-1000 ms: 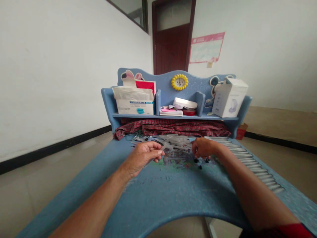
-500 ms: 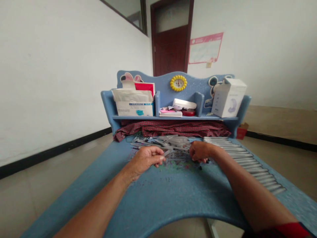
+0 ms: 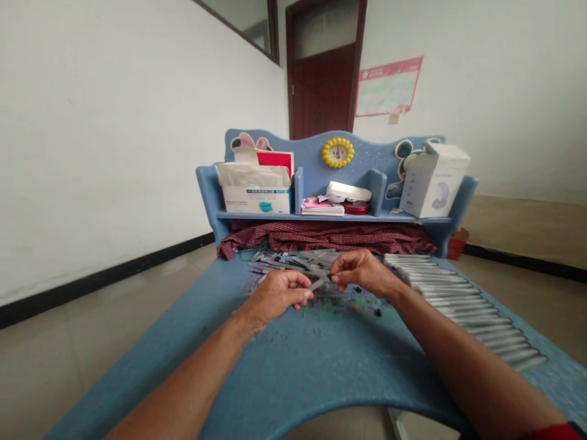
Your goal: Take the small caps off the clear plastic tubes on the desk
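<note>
My left hand [image 3: 282, 293] is closed on a translucent plastic tube [image 3: 316, 285], like a pen barrel, which points toward my right hand. Between the thumb and fingers of my right hand [image 3: 360, 272] is a small black piece [image 3: 329, 277], at or very near the tube's far end; whether they touch I cannot tell. Just beyond both hands lies a loose pile of similar tubes [image 3: 293, 261]. A few small black pieces lie on the blue desk [image 3: 293, 366], one of them a black piece [image 3: 378, 312] below my right hand.
Several grey-white tubes [image 3: 463, 299] lie in a row along the desk's right side. Behind the pile is a bunched checked cloth [image 3: 330, 237]. The shelf above bears a mask box [image 3: 257, 198], a red tin [image 3: 356, 209] and a white box [image 3: 433, 183].
My right hand has come up and left from the desk surface with a small black piece, meeting the tube's end. My left hand still holds the tube. The view has shifted slightly.
</note>
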Available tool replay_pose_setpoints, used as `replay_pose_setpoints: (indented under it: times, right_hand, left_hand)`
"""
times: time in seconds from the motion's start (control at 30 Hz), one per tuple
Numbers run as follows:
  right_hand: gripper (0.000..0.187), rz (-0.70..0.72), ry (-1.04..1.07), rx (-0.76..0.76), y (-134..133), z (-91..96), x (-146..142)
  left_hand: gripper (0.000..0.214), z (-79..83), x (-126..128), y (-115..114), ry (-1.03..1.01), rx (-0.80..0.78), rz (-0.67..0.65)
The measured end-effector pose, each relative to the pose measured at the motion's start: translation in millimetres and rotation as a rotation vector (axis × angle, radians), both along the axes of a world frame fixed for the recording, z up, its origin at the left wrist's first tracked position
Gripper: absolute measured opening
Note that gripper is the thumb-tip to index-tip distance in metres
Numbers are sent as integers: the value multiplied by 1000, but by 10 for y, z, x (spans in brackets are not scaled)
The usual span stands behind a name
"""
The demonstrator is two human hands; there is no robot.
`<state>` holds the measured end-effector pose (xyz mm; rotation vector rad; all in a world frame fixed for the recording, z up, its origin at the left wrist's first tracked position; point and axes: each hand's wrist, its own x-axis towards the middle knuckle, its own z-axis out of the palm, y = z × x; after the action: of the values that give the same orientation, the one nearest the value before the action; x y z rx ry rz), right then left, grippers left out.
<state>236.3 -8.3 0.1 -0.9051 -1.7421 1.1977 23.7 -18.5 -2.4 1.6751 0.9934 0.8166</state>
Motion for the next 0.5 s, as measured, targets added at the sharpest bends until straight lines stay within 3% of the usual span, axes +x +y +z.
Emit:
replay_pose_setpoints:
  times: [0.17,0.5]
  right_hand:
    - [23,-2,132,-56,-56,6,-93]
    - [19,19,117,-9,-84,-18,-111]
  left_hand:
    - [17,-34,-16,13,-10,2,-21]
    - [16,-66,-23,35,-1,16,-31]
